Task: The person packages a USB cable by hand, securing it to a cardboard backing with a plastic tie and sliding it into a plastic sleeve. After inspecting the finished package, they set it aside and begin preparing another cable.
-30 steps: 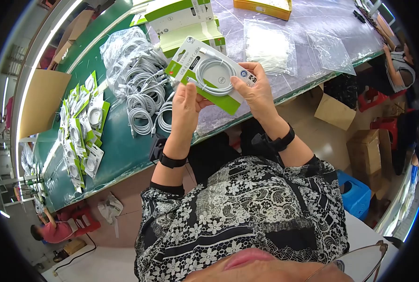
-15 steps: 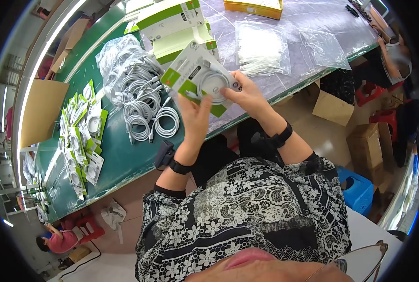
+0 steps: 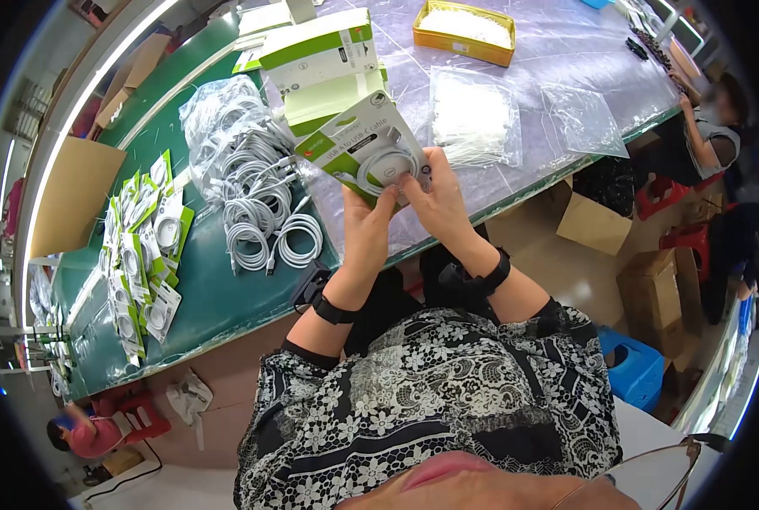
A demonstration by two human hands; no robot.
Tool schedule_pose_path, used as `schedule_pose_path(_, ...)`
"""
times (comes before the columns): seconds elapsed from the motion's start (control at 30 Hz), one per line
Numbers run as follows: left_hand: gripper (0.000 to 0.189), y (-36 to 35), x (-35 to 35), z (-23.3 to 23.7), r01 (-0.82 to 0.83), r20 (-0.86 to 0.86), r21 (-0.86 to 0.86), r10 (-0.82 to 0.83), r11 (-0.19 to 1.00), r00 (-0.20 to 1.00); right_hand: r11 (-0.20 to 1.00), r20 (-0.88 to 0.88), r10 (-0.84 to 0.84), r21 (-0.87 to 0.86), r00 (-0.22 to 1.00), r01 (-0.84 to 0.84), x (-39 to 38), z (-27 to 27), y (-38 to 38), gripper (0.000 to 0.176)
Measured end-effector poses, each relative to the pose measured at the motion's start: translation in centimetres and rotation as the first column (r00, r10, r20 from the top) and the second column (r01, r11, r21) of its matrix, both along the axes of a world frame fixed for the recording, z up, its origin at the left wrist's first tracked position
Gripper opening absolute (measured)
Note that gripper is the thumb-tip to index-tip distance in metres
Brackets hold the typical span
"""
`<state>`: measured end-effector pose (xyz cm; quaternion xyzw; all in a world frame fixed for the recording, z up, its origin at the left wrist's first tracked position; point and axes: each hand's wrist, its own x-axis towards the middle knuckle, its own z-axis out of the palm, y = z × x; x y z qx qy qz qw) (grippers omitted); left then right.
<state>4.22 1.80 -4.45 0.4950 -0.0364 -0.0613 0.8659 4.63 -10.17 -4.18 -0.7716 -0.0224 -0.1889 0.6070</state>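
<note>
Both my arms reach forward, bent at the elbows, with the bare forearms angling in toward each other so that my wrists come close together in front of my chest. My left hand is raised, its fingers pointing away from me and closed in a pinch. My right hand is just beside it, slightly farther out, with fingers and thumb clamped likewise.

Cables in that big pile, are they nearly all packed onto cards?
Not nearly. Done: a row of packed cable cards lies on the green table. In hand: the left hand and right hand hold one green-and-white card with a coiled white cable on it. Left: a big pile of loose white cables on the table.
</note>
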Motion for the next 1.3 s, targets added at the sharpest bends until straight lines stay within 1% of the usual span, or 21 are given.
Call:
schedule_pose_path(0.07, 0.038, 0.1, 0.1, -0.3, -0.029, 0.008, 0.028, 0.029, 0.999, 1.0, 0.998, 0.032, 0.005, 0.059, 0.999, -0.007, 0.1, -0.2, 0.3, 0.02)
schedule_pose_path(0.1, 0.038, 0.3, 0.2, -0.5, -0.031, 0.005, 0.023, 0.031, 0.999, 1.0, 0.999, 0.029, 0.007, 0.054, 1.0, -0.009, 0.0, -0.4, 0.1, 0.02)
schedule_pose_path(0.13, 0.038, 0.5, 0.3, -0.7, -0.009, -0.034, -0.002, 0.009, 1.0, 0.999, 0.998, 0.048, -0.007, -0.057, 0.999, 0.01, 0.1, -0.5, -0.1, 0.02)
schedule_pose_path(0.2, 0.038, 0.8, 0.5, -1.0, 0.032, -0.113, -0.051, -0.038, 0.998, 0.993, 0.962, 0.09, -0.028, -0.27, 0.996, 0.051, 0.2, -0.6, -0.4, 0.019)
schedule_pose_path(0.23, 0.038, 0.8, 0.5, -1.0, 0.03, -0.115, -0.051, -0.036, 0.998, 0.993, 0.962, 0.087, -0.026, -0.27, 0.996, 0.049, 0.5, -0.4, -0.6, 0.019)
schedule_pose_path(0.27, 0.039, 0.5, 0.3, -1.2, 0.025, -0.116, -0.033, -0.028, 0.999, 0.993, 0.988, 0.001, 0.021, -0.153, 1.0, -0.02, 0.7, 0.2, -0.8, 0.019)
schedule_pose_path(0.33, 0.041, 0.1, -0.1, -1.4, 0.018, -0.12, 0.002, -0.017, 1.0, 0.993, 0.987, -0.152, 0.138, 0.099, 0.979, -0.124, 0.8, 1.1, -1.1, 0.019)
schedule_pose_path(0.47, 0.042, 0.1, 0.0, -1.3, 0.021, -0.075, -0.016, -0.022, 1.0, 0.997, 0.993, -0.13, 0.115, 0.029, 0.985, -0.112, 0.9, 1.4, -0.9, 0.016)
schedule_pose_path(0.63, 0.042, 0.2, -0.2, -1.6, 0.003, -0.067, -0.011, -0.004, 1.0, 0.998, 0.992, -0.134, 0.123, 0.02, 0.983, -0.121, 0.9, 1.6, -0.9, 0.016)
schedule_pose_path(0.77, 0.042, 0.1, -0.8, -1.1, -0.022, -0.022, 0.014, 0.022, 1.0, 1.0, 0.993, -0.185, 0.119, 0.016, 0.976, -0.118, 0.7, 1.9, -1.0, 0.016)
schedule_pose_path(0.87, 0.042, 0.6, -0.6, -1.2, 0.011, -0.1, -0.069, -0.017, 0.998, 0.995, 0.972, -0.086, 0.235, 0.024, 0.968, -0.234, 1.0, 1.5, -1.6, 0.016)
schedule_pose_path(0.9, 0.042, 0.9, -0.7, -1.1, -0.005, -0.106, -0.074, -0.003, 0.997, 0.994, 0.969, -0.093, 0.249, 0.021, 0.964, -0.248, 0.8, 1.6, -1.7, 0.016)
schedule_pose_path(1.0, 0.04, 1.8, -0.5, -0.4, 0.045, -0.137, -0.05, -0.052, 0.998, 0.989, 0.982, 0.085, 0.061, -0.186, 0.995, -0.044, 0.7, 2.9, -2.4, 0.015)
schedule_pose_path(1.03, 0.04, 1.9, -0.5, -0.5, 0.034, -0.139, -0.062, -0.042, 0.998, 0.989, 0.979, 0.081, 0.073, -0.197, 0.994, -0.056, 0.8, 3.0, -2.7, 0.015)
schedule_pose_path(1.07, 0.039, 2.0, -0.5, -0.6, 0.03, -0.125, -0.049, -0.036, 0.998, 0.991, 0.934, 0.236, 0.106, -0.356, 0.966, -0.016, 1.0, 3.1, -3.0, 0.016)
schedule_pose_path(1.13, 0.038, 2.0, -0.6, -0.8, 0.03, -0.096, -0.019, -0.032, 0.999, 0.995, 0.783, 0.501, 0.235, -0.605, 0.833, 0.143, 1.3, 3.2, -3.4, 0.018)
schedule_pose_path(1.17, 0.038, 2.0, -0.8, -0.8, 0.028, -0.1, -0.025, -0.031, 0.999, 0.994, 0.78, 0.496, 0.239, -0.61, 0.835, 0.138, 1.3, 3.2, -3.5, 0.018)
schedule_pose_path(1.27, 0.037, 1.9, -1.1, -0.5, 0.044, -0.097, -0.002, -0.044, 0.999, 0.994, 0.662, 0.332, 0.343, -0.749, 0.879, 0.024, 1.3, 3.4, -3.2, 0.019)
schedule_pose_path(1.3, 0.037, 1.9, -1.0, -0.5, 0.041, -0.09, -0.005, -0.041, 0.999, 0.995, 0.66, 0.337, 0.348, -0.751, 0.875, 0.027, 1.3, 3.8, -3.0, 0.019)
